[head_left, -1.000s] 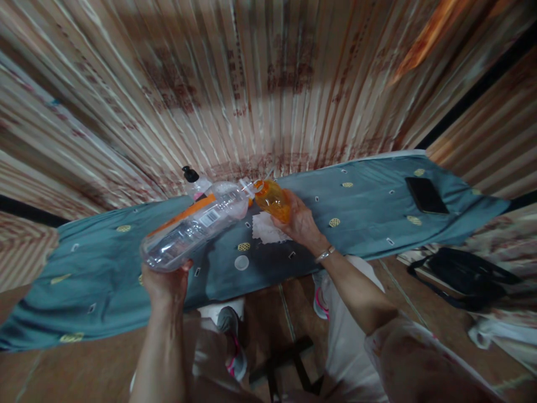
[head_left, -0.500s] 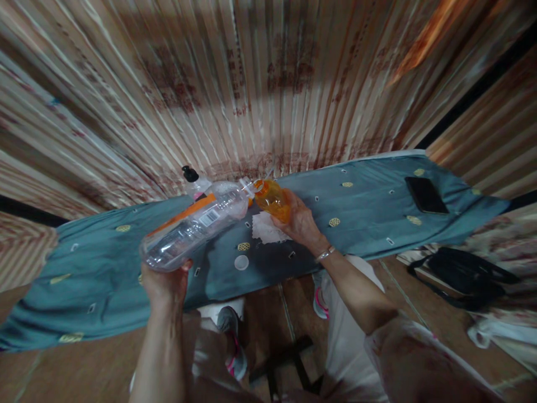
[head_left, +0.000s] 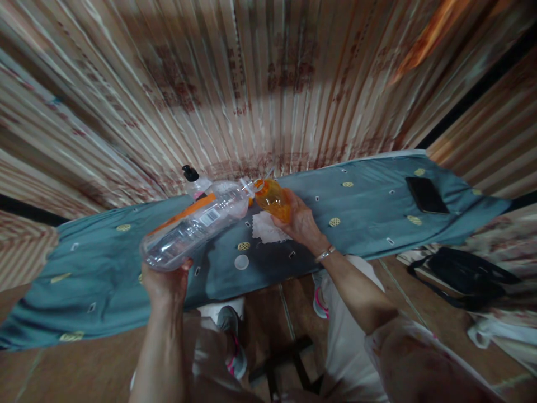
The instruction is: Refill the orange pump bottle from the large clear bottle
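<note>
My left hand [head_left: 165,282] grips the base of a large clear plastic bottle [head_left: 195,224] with an orange label, tipped on its side so its neck points right. Its mouth meets the top of a small orange bottle [head_left: 273,200], which my right hand [head_left: 300,223] holds tilted above the board. Both bottles hang over a long board covered in blue-green cloth [head_left: 369,207]. A white cap [head_left: 241,262] and a white patch [head_left: 265,228] lie on the cloth under them. A spray head with a black top [head_left: 191,174] shows behind the clear bottle.
A black phone [head_left: 426,195] lies on the right end of the board. A pale striped curtain [head_left: 260,84] hangs right behind the board. A black bag [head_left: 465,277] sits on the brown floor at the right. My feet in grey and pink shoes [head_left: 232,336] stand under the board.
</note>
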Motion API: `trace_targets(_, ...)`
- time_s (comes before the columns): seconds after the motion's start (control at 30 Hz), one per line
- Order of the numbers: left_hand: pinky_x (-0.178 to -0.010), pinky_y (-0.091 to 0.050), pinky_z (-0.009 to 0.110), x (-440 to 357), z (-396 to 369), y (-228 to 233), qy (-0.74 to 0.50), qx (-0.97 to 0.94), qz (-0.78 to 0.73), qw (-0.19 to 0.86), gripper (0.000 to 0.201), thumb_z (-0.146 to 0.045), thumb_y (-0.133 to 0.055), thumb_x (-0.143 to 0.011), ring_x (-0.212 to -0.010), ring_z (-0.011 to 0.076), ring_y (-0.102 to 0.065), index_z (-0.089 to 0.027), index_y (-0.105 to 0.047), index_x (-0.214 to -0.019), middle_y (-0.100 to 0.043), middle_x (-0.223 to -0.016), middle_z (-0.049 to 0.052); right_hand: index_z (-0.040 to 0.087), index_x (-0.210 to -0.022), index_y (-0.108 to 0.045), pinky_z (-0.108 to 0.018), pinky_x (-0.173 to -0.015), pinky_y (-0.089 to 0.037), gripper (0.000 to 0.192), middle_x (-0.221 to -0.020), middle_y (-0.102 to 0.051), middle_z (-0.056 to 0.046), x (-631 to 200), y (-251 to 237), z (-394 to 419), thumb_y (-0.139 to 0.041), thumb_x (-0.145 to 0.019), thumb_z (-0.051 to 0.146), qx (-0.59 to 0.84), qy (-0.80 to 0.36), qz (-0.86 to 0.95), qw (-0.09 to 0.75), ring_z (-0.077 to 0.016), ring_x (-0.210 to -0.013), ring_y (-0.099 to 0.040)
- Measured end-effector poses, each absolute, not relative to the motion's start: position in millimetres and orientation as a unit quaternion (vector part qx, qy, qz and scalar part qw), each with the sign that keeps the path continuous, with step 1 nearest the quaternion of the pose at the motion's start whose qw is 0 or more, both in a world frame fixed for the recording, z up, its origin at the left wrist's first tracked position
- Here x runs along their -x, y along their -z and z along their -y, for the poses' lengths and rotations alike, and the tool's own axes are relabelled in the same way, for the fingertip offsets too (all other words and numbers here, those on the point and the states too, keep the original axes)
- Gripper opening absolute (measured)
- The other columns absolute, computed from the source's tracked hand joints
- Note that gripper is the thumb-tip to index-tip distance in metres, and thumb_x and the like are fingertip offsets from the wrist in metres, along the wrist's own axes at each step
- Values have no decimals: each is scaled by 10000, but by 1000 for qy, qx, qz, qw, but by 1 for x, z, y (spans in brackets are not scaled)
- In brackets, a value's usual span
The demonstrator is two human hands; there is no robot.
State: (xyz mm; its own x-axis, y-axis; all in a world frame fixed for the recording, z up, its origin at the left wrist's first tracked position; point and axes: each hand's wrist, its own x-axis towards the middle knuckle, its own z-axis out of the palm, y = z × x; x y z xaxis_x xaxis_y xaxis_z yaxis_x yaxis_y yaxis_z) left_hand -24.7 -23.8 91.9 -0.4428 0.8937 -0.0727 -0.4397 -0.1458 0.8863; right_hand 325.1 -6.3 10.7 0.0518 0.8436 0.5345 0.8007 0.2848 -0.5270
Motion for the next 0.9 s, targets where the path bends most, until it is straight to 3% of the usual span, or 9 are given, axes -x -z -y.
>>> trace_targets(0.33, -443, -285, 261, 19, 24, -103, -718, -200, -475, 467, 167, -298, -734, -977, -674, 222, -644, -258, -887, -1030, -868, -1024, 104, 171, -1837, -601, -809, -1392, -690, 877, -1715, -826, -316, -326, -10, 7, -938, -1050, 361, 599, -29, 691, 402, -487, -1635, -826)
trace_targets(0.73, -423, -294, 235, 20, 23, -98, -721, -211, -464, 470, 91, -335, -799, -1013, -637, 205, -636, -260, -851, -1021, -840, -992, 84, 131, -1800, -635, -812, -1391, -693, 849, -1690, -831, -331, -326, -10, 6, -942, -1059, 412, 606, -23, 688, 398, -499, -1615, -831)
trace_targets(0.9, -414, -316, 242, 21, 25, -98, -720, -219, -462, 470, 146, -293, -728, -1070, -651, 208, -650, -249, -865, -1049, -818, -985, 80, 153, -1817, -624, -778, -1393, -699, 847, -1700, -835, -301, -326, -10, 7, -926, -1059, 381, 602, -24, 688, 404, -476, -1612, -833)
